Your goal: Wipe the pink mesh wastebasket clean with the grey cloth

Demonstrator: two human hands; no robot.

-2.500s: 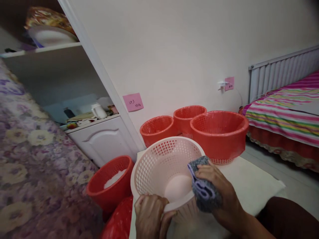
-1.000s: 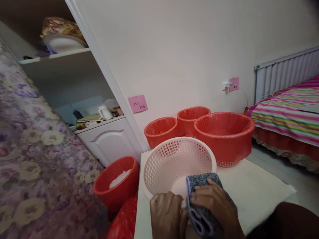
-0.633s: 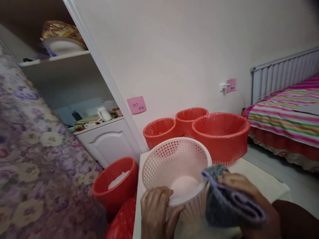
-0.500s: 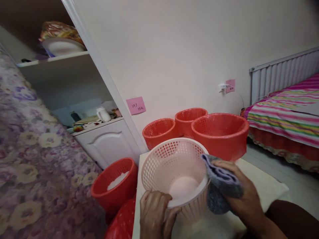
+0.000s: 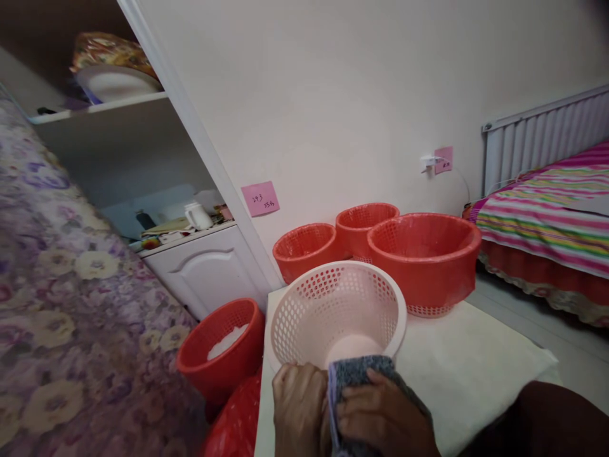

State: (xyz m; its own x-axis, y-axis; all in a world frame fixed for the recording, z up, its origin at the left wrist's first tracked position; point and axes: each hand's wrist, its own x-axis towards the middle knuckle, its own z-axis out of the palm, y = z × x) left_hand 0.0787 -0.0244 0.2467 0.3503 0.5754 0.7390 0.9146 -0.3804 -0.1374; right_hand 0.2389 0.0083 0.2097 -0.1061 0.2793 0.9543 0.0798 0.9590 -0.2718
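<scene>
A pale pink perforated basket (image 5: pixel 333 304) stands on a white tabletop (image 5: pixel 476 362), tipped toward me. My left hand (image 5: pixel 297 409) curls over its near rim and holds it. My right hand (image 5: pixel 383 419) presses a folded grey cloth with a lilac edge (image 5: pixel 354 374) against the near rim of the basket, right beside my left hand. Its fingers are closed on the cloth.
Three red baskets (image 5: pixel 423 251) stand at the table's far edge by the wall. Another red basket (image 5: pixel 219 349) with white contents sits on the floor to the left, above a red bag (image 5: pixel 233 425). A white cupboard (image 5: pixel 200 266), floral fabric (image 5: pixel 57 304) and a striped bed (image 5: pixel 547 222) surround the table.
My right hand has brought the cloth from the basket's right outer side round to the near rim, next to my left hand. The basket has turned slightly.
</scene>
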